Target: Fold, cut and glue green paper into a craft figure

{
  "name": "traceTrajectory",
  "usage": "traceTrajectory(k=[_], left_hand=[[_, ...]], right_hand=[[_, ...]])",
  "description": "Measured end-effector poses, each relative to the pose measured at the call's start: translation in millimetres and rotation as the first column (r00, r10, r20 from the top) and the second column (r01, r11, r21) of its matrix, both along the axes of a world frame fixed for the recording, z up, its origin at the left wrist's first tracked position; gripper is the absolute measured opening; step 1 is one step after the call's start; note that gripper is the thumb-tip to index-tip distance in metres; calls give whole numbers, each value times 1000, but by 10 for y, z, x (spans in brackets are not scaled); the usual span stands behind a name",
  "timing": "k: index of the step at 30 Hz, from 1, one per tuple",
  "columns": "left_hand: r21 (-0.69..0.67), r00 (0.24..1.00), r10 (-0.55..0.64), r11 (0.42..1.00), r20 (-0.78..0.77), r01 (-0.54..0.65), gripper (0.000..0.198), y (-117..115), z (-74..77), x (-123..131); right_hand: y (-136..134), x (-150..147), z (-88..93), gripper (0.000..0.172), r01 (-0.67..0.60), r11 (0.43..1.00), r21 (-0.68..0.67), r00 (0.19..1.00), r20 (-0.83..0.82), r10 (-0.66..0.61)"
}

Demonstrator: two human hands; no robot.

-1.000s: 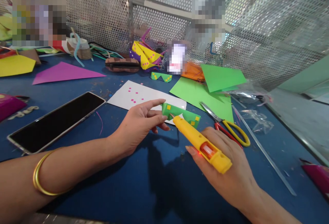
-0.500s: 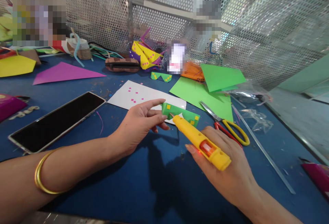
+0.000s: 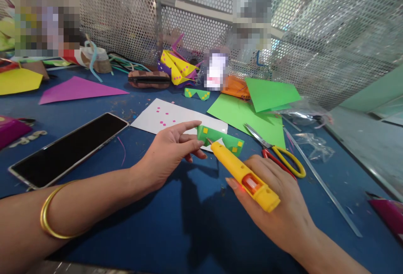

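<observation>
Between the thumb and fingers of my left hand [image 3: 171,146] is one end of a green paper piece [image 3: 225,136] with yellow squares on it. My right hand [image 3: 277,194] is wrapped round a yellow hot glue gun [image 3: 242,173] with a red light near its grip. The gun's tip is close to the green paper's left part; whether it touches cannot be made out. Behind the paper lies a white sheet [image 3: 146,116] with small pink squares. A smaller green cutout with yellow squares [image 3: 197,94] rests farther back.
Scissors [image 3: 267,146] lie open beside my right hand, near green sheets [image 3: 270,91]. A clear glue stick [image 3: 324,186] lies at the right. A black-screened phone [image 3: 69,150] is at left, with purple paper [image 3: 80,89] behind. A perforated metal screen [image 3: 195,26] stands at the back.
The glue gun has shifted very slightly left and its rear end a little lower. My left hand still holds the green paper in nearly the same place.
</observation>
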State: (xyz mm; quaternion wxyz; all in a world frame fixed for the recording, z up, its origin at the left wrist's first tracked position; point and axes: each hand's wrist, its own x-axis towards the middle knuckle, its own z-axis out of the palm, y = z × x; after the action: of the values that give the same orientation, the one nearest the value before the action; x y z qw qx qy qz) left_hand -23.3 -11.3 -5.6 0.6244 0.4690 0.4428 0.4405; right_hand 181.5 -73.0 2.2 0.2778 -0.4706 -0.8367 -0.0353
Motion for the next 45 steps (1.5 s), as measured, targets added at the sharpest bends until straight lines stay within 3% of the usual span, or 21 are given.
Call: traceTrajectory(k=[25,34,45], left_hand=[[1,1000,-9,1000,-28,9,55,-5,3,-14],[1,999,-9,1000,-45,9,55,-14,10,-8],[-3,1000,1,1000,-21,-1,54,-6,7,-9]], right_hand=[[0,-12,36,22,-17,1000,-24,1000,-27,16],[-27,44,36,8,-53,999,-1,980,-192,52],[1,28,30,20,-33,998,-51,997,-77,29]])
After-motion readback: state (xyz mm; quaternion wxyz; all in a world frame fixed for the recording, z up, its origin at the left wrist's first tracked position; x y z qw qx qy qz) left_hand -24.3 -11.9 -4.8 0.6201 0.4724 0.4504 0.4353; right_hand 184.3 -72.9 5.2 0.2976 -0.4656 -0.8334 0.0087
